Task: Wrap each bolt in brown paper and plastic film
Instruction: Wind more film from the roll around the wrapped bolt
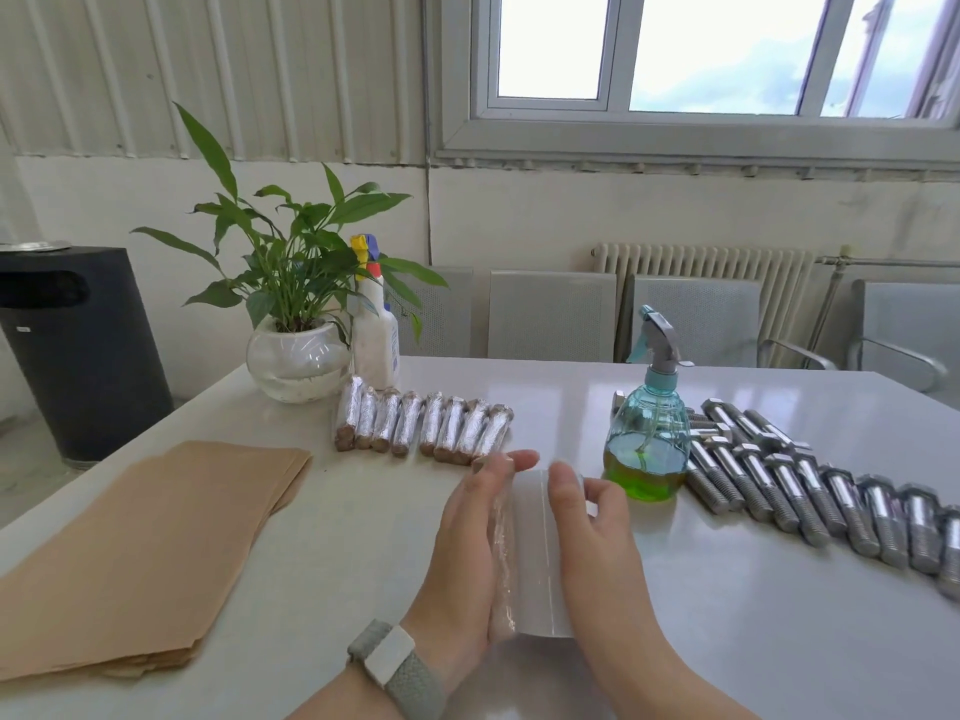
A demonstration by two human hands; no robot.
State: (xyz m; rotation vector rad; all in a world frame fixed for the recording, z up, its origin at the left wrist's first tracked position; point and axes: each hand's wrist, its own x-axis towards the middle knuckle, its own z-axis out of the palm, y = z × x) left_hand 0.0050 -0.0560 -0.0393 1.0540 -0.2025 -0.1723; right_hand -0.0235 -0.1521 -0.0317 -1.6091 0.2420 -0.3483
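Head view looks down on a glossy white table [322, 537] where both hands meet over a strip of clear plastic film [535, 553]. That film is thin and shiny, flat across the middle with a faint crease line, and bunched into a wrinkled roll along its left edge. Left hand [467, 558] lies with straight fingers pressed along the rolled edge, a grey woven wristband [397, 667] on the wrist. Right hand [592, 532] has its fingers loosely bent onto the film's right edge; whether it pinches the film or merely rests on it is hard to tell, since the sheet blurs into the table there.

Just beyond the fingertips lies a row of wrapped bolts [423, 426], short cylinders with crinkled silvery film over brown paper ends, side by side and touching. Bare bolts [831, 491] of dull threaded steel with hex heads lie in a slanted row to the right. Between the two rows stands a teal spray bottle [647, 433] holding green liquid, close to the right hand. A flat stack of matte brown paper [150, 553] rests to the left. Farther back are a leafy plant [291, 283] in a round glass bowl and a white trigger bottle [375, 330].
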